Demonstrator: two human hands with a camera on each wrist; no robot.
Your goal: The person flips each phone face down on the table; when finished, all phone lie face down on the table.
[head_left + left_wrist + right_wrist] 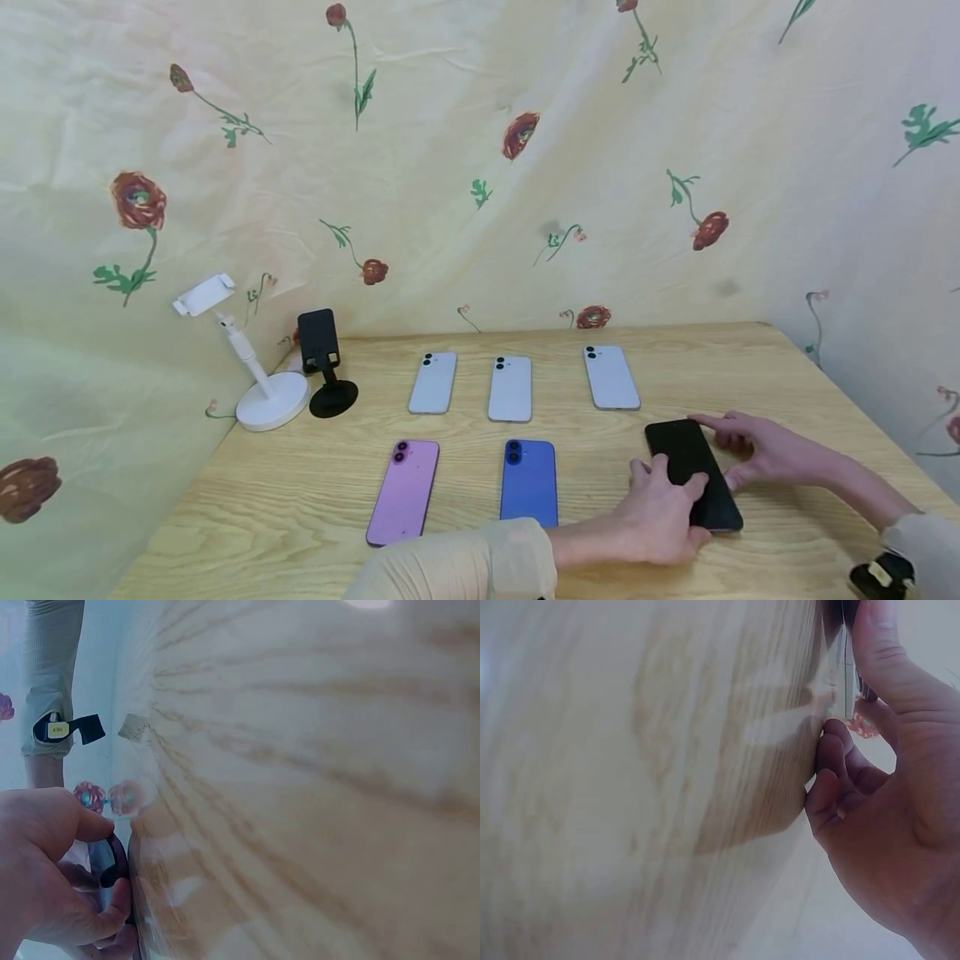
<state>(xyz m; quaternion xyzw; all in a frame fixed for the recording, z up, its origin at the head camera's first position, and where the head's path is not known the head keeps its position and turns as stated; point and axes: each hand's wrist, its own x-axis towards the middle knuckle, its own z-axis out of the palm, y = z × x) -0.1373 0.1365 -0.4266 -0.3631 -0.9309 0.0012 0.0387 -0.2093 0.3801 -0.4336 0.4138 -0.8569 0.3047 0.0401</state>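
Note:
A black smartphone (684,454) lies screen up on the right part of the table, with both hands on it. My left hand (660,521) reaches over from the left and grips its near end, thumb at the bottom edge and fingers across the screen. At the far right corner and right side, my right hand (772,450) holds the phone between index finger and thumb, its other fingers curled. In the left wrist view the left hand (45,870) pinches the phone's dark edge. The right wrist view shows the right hand (904,802) low beside the wooden surface.
Left of the hands lie a blue phone (528,483), partly behind the left sleeve (472,562), and a pink phone (405,492). Three white phones (510,390) form a back row. A white phone stand (273,400) and a black stand (333,398) occupy the back left corner.

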